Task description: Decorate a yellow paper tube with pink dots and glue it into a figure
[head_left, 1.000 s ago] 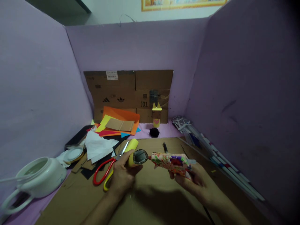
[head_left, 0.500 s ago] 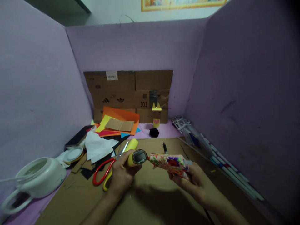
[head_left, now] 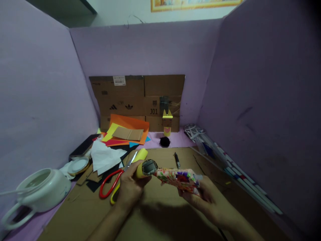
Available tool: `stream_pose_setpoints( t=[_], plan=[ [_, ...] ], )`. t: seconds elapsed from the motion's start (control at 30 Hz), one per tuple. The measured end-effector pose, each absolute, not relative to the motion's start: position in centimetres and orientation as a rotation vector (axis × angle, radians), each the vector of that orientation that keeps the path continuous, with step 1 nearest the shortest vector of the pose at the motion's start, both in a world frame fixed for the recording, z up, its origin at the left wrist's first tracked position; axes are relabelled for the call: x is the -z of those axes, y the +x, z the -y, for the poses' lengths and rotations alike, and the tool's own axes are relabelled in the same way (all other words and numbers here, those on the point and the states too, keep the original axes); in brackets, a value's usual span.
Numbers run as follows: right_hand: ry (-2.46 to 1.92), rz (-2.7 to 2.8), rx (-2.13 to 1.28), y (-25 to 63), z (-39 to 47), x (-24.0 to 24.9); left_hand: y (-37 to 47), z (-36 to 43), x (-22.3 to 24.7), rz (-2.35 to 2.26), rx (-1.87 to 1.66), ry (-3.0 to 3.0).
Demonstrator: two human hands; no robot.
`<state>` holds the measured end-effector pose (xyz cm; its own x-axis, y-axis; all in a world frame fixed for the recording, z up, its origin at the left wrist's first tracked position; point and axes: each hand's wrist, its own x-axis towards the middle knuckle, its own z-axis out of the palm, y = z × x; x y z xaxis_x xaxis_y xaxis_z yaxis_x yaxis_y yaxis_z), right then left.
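Note:
My left hand (head_left: 131,187) is closed around a cardboard tube (head_left: 139,171) wrapped in yellow, its open end with a dark, speckled rim facing me. In my right hand (head_left: 207,197) is a glue gun (head_left: 175,176) with a flowery cover; a translucent glue stick pokes from its back. The gun's nozzle meets or nearly meets the lower right of the tube's rim. Red-handled scissors (head_left: 110,185) lie just left of my left hand, which partly hides a yellow loop next to them. Behind the hand lies a yellow roll (head_left: 142,154).
A black pen (head_left: 177,160) lies beyond the glue gun. Farther back are a black fuzzy ball (head_left: 165,142) and a yellow-eared tube figure (head_left: 167,123). Coloured paper (head_left: 130,122), white tissue (head_left: 105,157) and a white pot (head_left: 42,190) sit left; marker pens (head_left: 250,184) line the right wall.
The glue gun and my right hand have dropped slightly, with the nozzle shifting down and left along the tube's rim. My left hand and the tube stay nearly still.

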<state>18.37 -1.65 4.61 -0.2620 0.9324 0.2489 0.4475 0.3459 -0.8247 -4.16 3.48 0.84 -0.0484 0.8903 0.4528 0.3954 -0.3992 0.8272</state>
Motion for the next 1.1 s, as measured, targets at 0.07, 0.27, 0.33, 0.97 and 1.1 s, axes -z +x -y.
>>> stream_pose_setpoints(
  t=[0.07, 0.27, 0.33, 0.97, 1.1],
  plan=[
    [-1.138, 1.820, -0.937, 18.2, 1.7, -4.4, -4.1, -3.4, -1.0, -1.365, -1.433, 1.788],
    [-0.916, 1.294, -1.216, 18.1, 0.7, -3.4, -4.2, -2.9, -1.4, -1.329, -1.323, 1.653],
    [-0.941, 1.092, -1.226, 18.6, -0.1, -3.1, -4.2, -2.7, -1.4, -1.252, -1.287, 1.492],
    [-1.098, 0.563, -1.206, 20.0, -9.3, 3.0, -3.9, -2.4, -1.8, -1.073, -1.253, 1.112],
    [-1.240, 0.718, -1.173, 20.2, -10.5, 4.1, -4.1, -2.7, -1.4, -1.072, -1.220, 1.149]
  ],
)
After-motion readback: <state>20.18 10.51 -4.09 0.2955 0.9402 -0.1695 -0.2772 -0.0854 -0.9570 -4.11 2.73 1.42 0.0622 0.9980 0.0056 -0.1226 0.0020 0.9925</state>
